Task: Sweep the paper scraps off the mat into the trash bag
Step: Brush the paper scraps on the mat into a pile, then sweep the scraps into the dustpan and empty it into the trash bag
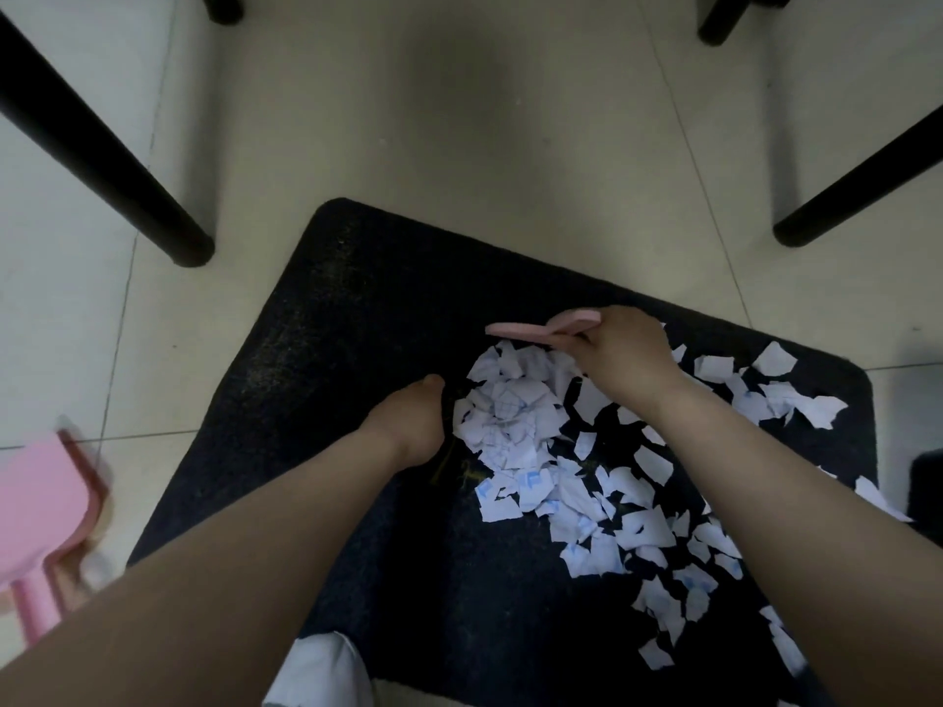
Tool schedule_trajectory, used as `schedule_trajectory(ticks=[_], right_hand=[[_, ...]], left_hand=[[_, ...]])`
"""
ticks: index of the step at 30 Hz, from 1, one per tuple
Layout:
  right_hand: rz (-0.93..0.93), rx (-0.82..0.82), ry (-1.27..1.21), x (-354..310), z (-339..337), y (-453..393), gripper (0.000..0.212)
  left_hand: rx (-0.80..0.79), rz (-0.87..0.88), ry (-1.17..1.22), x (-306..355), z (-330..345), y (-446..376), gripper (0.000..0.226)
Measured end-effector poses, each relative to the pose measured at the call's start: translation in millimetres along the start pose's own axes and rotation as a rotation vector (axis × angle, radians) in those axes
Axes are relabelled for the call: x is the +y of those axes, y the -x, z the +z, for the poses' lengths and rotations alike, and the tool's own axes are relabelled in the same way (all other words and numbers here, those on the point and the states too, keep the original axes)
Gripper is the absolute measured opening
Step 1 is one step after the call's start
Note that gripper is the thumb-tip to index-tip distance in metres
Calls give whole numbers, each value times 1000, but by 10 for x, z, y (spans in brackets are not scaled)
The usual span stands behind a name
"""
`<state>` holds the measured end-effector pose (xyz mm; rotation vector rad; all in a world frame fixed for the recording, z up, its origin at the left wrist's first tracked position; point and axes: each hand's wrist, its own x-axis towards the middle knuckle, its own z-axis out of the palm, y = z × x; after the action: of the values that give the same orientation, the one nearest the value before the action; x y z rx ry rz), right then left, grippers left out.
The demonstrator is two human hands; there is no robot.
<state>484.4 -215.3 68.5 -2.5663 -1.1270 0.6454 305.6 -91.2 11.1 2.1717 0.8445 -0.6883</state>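
Two hands work one dark mat (357, 308) strewn with paper scraps (515, 415).
Right hand (620, 352) pinches one pink brush (541, 330); left hand (408, 426) fingers: cannot tell.

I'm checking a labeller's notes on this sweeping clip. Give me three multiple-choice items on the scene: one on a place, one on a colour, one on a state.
1. Where do most paper scraps lie?
A. on the mat's right part
B. on the bare floor tiles
C. in the pink dustpan

2. What colour is the mat?
A. pink
B. black
C. white

3. What is the right hand doing?
A. lying flat on the floor
B. hanging idle
C. gripping a pink brush

Answers:
1. A, the white pieces cover the mat's right part, its left part is bare.
2. B, the mat is dark against the pale tiles.
3. C, its fingers curl round the pink brush above the heap.
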Motion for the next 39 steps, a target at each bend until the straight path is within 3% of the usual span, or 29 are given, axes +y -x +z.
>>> schedule_trajectory(ticks=[6, 15, 20, 27, 33, 36, 39], right_hand=[[62, 86, 69, -294, -25, 193, 49], [7, 93, -40, -1007, 137, 531, 38], [-43, 88, -15, -1520, 356, 726, 50], [-75, -20, -55, -2208, 806, 897, 49], [-199, -155, -14, -2725, 1120, 1001, 34], [-237, -195, -20, -2921, 1236, 1017, 32], [-232, -226, -86, -3084, 1353, 1032, 45]], left_hand=[[73, -16, 62, -62, -100, 226, 45], [233, -51, 246, -297, -209, 719, 37], [332, -269, 489, -790, -287, 1108, 42], [564, -621, 593, -1569, -193, 1653, 30], [718, -844, 633, -2029, -83, 1968, 31], [684, -897, 611, -2180, 9, 2010, 34], [632, -894, 619, -2316, 77, 1975, 38]])
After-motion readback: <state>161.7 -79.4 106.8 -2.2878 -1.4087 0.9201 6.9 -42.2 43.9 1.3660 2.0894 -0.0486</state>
